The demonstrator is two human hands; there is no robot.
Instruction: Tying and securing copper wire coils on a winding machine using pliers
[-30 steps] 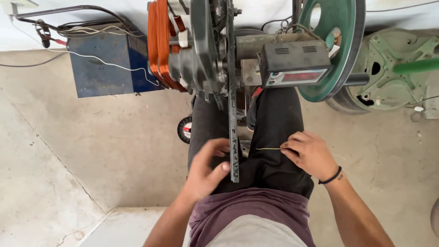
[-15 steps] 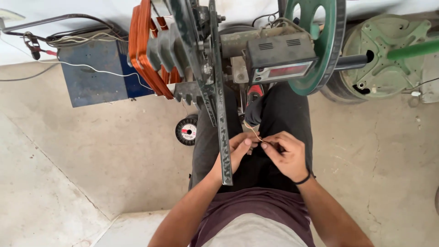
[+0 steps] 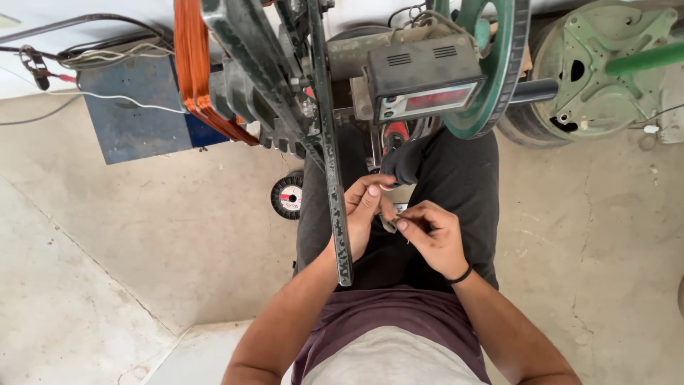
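Over the lap, the left hand (image 3: 362, 214) and right hand (image 3: 429, 235) meet, both grips pinched on a small grey piece (image 3: 388, 223), below a winding machine (image 3: 313, 107) loaded with copper coil (image 3: 194, 71)

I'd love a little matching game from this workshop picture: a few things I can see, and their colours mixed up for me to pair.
Things:
1. wire coil
2. big wheel
3. box on the floor
4. wristband

Colours:
A. blue
B. black
C. orange copper
D. green

Pairs: 1-C, 2-D, 3-A, 4-B
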